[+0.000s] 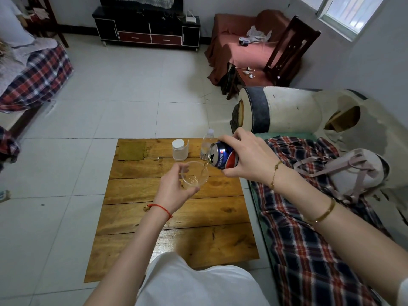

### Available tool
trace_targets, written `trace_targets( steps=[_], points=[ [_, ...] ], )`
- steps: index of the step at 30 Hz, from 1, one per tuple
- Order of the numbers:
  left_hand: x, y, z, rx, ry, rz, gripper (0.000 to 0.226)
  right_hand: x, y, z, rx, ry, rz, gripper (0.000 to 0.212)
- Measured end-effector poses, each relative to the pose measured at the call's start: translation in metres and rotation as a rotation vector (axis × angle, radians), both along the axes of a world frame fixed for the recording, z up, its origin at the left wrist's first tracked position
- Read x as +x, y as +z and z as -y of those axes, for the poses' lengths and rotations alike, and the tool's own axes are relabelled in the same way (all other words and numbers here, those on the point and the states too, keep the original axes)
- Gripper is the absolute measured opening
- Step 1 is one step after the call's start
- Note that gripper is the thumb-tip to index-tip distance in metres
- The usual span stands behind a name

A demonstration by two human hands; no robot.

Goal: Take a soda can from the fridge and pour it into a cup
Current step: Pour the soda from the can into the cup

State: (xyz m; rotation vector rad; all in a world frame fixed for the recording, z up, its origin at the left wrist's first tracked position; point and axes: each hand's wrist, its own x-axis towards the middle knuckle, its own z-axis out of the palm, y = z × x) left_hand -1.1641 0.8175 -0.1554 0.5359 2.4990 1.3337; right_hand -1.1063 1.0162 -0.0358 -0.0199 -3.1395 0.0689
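Observation:
A blue soda can [223, 156] with a red and white logo is tipped on its side above the low wooden table [172, 217]. My right hand [245, 157] grips it from the right. A thin stream runs from its opening into a clear cup [196, 175], which has a little liquid at the bottom. My left hand [174, 188] holds the cup from the left and below, fingers curled round its wall.
A white-capped plastic jar [180, 150] and a small water bottle [206, 143] stand at the table's far edge, beside a green cloth [132, 151]. A sofa with a plaid cover [309, 239] and a pink bag [353, 171] lies right. Tiled floor surrounds the table.

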Motion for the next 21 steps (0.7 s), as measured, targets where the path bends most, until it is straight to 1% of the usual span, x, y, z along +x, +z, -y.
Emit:
trace_targets(
  steps=[21],
  points=[
    [0.0026, -0.0010, 0.0063, -0.015, 0.016, -0.007, 0.069, -0.0016, -0.0041, 0.0079, -0.006, 0.008, 0.008, 0.073]
  ],
)
